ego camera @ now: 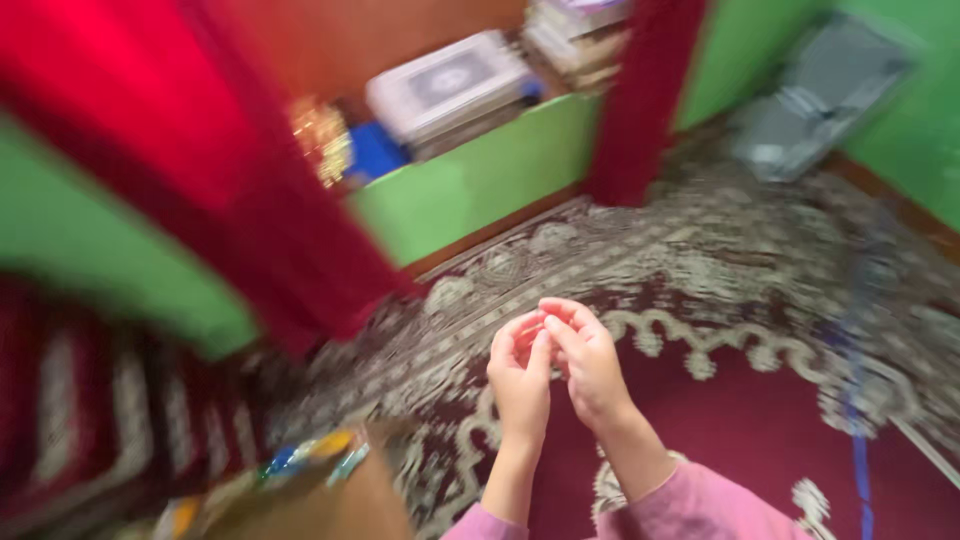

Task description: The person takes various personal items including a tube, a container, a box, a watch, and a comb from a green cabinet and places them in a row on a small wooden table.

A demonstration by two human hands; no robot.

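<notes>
Left hand [520, 375] and right hand [590, 360] meet above the dark red patterned carpet [740, 400], fingertips pressed together. Frame blurred; whether they pinch anything cannot be told. Judgement: anything held there is tiny and light, best taken by fingertip pinch. Pink sleeves [690, 505] visible.

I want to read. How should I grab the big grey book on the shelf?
Take the grey book by its near long edge, coming from the front over the green ledge. It lies flat on top of a stack, so that edge looks free, probably best with both hands. The picture is blurred, so its thickness is hard to judge. Both hands are together over the carpet.
</notes>
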